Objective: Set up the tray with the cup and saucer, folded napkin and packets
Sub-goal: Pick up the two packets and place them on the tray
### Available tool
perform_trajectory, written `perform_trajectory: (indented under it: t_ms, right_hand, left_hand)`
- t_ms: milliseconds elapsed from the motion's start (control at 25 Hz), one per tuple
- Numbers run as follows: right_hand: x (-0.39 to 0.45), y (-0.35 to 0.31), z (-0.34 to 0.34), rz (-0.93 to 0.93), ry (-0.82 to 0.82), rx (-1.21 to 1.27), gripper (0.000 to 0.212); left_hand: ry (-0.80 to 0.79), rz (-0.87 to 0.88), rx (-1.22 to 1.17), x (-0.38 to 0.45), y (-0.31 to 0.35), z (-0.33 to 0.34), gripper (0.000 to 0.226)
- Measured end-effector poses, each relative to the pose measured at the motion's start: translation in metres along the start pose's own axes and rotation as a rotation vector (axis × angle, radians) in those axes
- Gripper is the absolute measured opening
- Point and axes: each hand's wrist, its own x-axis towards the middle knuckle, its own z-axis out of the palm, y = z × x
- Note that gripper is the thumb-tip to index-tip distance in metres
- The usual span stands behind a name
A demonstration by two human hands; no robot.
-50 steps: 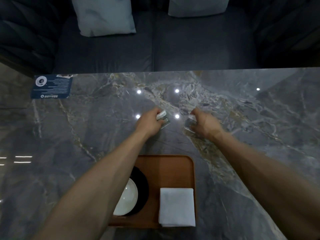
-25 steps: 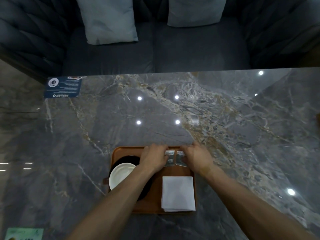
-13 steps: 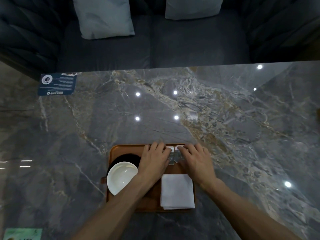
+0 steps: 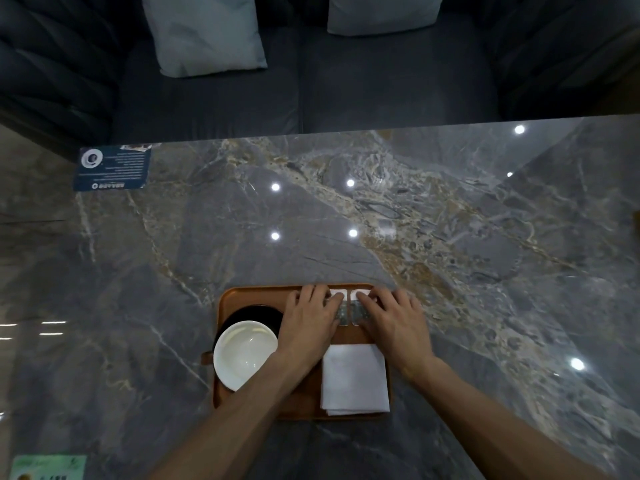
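Observation:
A brown tray [image 4: 242, 295] lies on the marble table [image 4: 485, 271] close to me. A white cup [image 4: 244, 355] stands on a black saucer [image 4: 258, 310] in the tray's left half. A folded white napkin [image 4: 355, 379] fills the near right corner. Two small packets lie side by side along the far edge, the left packet [image 4: 342, 315] and the right packet [image 4: 357, 311]. My left hand [image 4: 308, 323] lies flat with its fingertips on the left packet. My right hand [image 4: 391, 323] lies flat on the right packet. Both hands partly cover the packets.
A blue printed card [image 4: 112, 168] lies at the table's far left corner, and a green card [image 4: 48, 467] at the near left edge. Beyond the far edge is a dark sofa with two pale cushions [image 4: 204, 32].
Both hands carried the packets from the middle of the table back to the tray's far edge, laid them down side by side, and flattened their fingers over them.

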Motion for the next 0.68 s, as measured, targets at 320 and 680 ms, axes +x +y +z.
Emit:
perform_trajectory:
  t_ms: [320,680]
  right_hand:
    - [-0.0004,0.0013,0.0037,-0.004,0.018,0.021,0.049]
    - [-0.0015,0.0019,0.0067,0.005,0.039,0.047,0.048]
  left_hand:
    - [0.001,-0.072,-0.020,-0.0020,0.0025,0.0009,0.039]
    - [-0.007,-0.114,-0.061,-0.0050,0.0060,0.0046,0.041]
